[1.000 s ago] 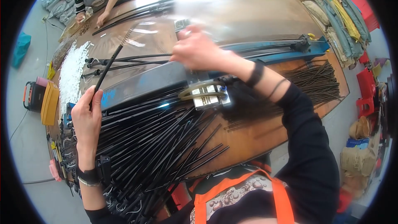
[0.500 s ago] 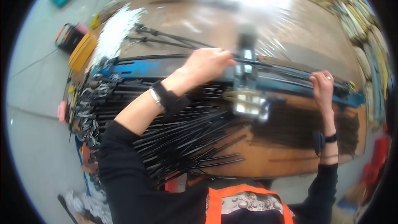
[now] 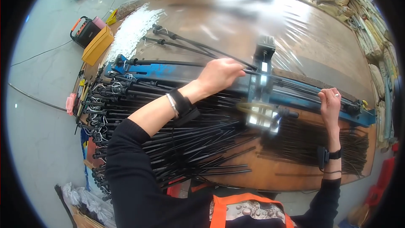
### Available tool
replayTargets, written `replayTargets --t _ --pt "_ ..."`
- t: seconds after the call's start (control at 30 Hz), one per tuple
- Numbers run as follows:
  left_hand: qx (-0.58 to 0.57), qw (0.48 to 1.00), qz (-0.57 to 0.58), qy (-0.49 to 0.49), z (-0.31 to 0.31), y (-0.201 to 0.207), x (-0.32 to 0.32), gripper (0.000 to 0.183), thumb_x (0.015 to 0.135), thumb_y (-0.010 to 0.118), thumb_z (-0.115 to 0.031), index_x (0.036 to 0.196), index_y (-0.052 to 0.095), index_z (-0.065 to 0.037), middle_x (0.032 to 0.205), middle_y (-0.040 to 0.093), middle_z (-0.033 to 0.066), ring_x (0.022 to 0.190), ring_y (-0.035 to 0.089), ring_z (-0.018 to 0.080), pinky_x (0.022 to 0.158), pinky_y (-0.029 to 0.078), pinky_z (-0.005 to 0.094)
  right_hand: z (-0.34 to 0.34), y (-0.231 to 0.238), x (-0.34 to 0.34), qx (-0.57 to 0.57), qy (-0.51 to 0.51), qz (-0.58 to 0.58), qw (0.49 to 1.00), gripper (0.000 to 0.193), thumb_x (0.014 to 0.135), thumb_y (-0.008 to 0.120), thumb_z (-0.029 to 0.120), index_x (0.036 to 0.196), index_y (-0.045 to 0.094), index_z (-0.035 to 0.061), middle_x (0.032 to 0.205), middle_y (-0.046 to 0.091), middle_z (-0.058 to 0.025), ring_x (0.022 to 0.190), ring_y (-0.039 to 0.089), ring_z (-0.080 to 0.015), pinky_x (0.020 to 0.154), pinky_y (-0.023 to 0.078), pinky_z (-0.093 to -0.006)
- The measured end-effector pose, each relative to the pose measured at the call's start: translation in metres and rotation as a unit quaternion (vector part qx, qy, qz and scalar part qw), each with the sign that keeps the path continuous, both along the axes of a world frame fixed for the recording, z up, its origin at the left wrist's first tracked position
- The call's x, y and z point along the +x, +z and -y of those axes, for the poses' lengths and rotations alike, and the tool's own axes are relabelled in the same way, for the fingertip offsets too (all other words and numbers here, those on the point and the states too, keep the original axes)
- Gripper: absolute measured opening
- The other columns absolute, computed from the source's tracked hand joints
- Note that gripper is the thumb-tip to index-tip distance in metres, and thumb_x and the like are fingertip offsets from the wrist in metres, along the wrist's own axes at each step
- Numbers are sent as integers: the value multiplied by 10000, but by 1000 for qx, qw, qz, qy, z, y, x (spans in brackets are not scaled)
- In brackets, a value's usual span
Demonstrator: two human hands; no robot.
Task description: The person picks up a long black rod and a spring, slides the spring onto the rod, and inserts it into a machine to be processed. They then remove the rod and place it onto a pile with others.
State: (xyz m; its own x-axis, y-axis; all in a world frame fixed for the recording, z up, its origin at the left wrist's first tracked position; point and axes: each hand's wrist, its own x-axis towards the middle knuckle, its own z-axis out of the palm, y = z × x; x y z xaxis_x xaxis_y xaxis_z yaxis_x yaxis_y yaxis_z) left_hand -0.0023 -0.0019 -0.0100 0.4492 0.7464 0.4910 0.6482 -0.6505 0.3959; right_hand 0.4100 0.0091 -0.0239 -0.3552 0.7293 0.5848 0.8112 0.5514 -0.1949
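Observation:
My left hand (image 3: pixel 221 76) is closed in a pinch around a long black rod (image 3: pixel 168 63), just left of the upright block (image 3: pixel 265 52) of a blue bench fixture (image 3: pixel 293 101). The rod's thicker left end sits at the fixture's left end bracket. Farther right, my right hand (image 3: pixel 330 101) has its fingers pressed together beside a dark coil spring (image 3: pixel 300 86) along the fixture; what they hold is hidden. Two more black rods (image 3: pixel 190 44) with knobbed ends lie behind my left hand. Below the block, a yellowish loop (image 3: pixel 253 109) surrounds shiny metal parts.
Many black rods with white ties (image 3: pixel 126 120) are piled at left, beneath my left forearm. A bundle of thin dark rods (image 3: pixel 312 145) lies on the wooden table (image 3: pixel 236 160) at right. White pieces (image 3: pixel 135 29) are heaped behind, near a yellow box (image 3: pixel 98 45). Sacks (image 3: pixel 363 25) line the right.
The whole view has shifted slightly and become sharper. My right hand is lower, closer to the fixture's rail. The left hand keeps its pinch on the rod beside the block.

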Motion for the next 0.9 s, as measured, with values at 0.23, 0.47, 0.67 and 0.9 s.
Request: replayTargets --t 0.23,0.47,0.67,0.9 --pt "-40 991 -111 55 -23 -6 19 119 928 598 -162 872 604 -56 826 648 156 724 620 388 609 483 463 4 8 -12 81 13 35 996 291 823 706 74 1113 678 69 1083 710 -49 1122 604 -290 985 394 -427" --pt "1 986 -144 90 -37 -14 47 166 953 569 -236 868 570 -93 719 639 147 684 644 364 568 492 461 40 -13 -16 17 79 13 997 329 816 690 54 1142 651 44 1041 690 -81 1011 624 -279 925 404 -431" --pt "-7 983 -154 99 -37 -21 51 188 960 562 -249 855 536 -95 716 620 143 678 628 361 561 469 460 34 -32 -26 -78 137 -58 986 278 824 684 38 1099 645 24 882 647 -106 880 605 -282 800 447 -394" --pt "99 976 -171 95 -43 -25 48 219 959 570 -258 830 510 -91 721 626 88 648 635 320 553 476 439 18 -40 -32 -240 167 -213 932 226 840 689 97 1042 627 17 853 608 -143 845 583 -322 727 469 -412"
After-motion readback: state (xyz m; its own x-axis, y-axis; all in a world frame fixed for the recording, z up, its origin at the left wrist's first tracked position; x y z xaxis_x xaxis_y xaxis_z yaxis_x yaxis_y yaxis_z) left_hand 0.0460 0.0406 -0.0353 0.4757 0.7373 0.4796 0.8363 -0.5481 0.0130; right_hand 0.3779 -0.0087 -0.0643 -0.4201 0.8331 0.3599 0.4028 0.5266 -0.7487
